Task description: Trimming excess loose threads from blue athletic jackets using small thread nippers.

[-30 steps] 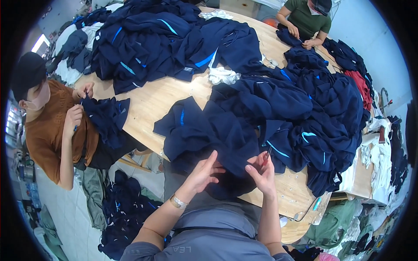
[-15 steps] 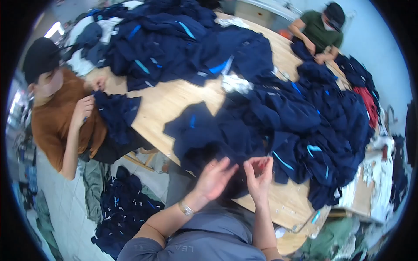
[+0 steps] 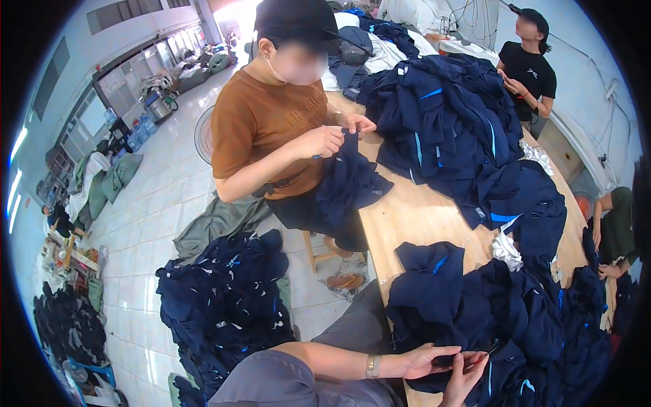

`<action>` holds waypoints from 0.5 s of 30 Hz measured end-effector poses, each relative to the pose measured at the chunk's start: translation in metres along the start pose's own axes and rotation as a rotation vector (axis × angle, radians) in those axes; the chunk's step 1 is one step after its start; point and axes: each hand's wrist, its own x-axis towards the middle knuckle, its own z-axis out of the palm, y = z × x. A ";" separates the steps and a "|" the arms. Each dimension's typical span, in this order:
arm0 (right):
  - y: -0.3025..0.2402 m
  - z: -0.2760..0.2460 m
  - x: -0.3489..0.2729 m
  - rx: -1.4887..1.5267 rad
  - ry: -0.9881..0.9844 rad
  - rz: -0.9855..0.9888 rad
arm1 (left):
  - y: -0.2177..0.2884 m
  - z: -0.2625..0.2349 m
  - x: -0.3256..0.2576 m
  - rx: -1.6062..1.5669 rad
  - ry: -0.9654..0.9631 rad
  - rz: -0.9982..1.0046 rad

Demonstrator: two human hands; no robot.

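Observation:
My left hand (image 3: 428, 361), with a metal watch band at the wrist, reaches right over the navy garments (image 3: 502, 305) at the table's near edge. Its fingers are stretched out, with dark cloth showing between thumb and fingers. Against its fingertips is my right hand (image 3: 465, 380), fingers bent in a pinch. A thin, dark, pointed tool (image 3: 494, 351) sticks out past the right fingers; its exact kind is too small to tell. Below and beside the hands lie folds of navy cloth with light-blue trim.
Across the wooden table (image 3: 424, 220), a person in a brown shirt (image 3: 271, 129) handles a navy garment (image 3: 352, 180). A large garment heap (image 3: 441, 115) covers the far table. More navy pieces (image 3: 227, 305) lie on the floor at left. Two other people stand or sit at the right.
The view has swung left, showing more floor and room. My left hand, earlier spread apart from the right, is now at the right hand's fingertips. The brown-shirted person still handles the navy garment.

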 end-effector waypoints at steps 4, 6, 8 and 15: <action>-0.010 0.007 0.002 0.057 0.053 -0.025 | 0.006 0.001 0.004 0.266 0.010 0.185; -0.015 0.013 0.007 0.094 0.026 -0.011 | 0.008 0.000 0.005 0.477 0.025 0.391; -0.003 0.015 0.014 0.112 -0.042 -0.062 | 0.014 -0.002 0.004 0.792 0.147 0.598; -0.006 0.035 0.042 -0.022 -0.159 -0.020 | 0.014 -0.018 0.011 0.791 0.473 0.736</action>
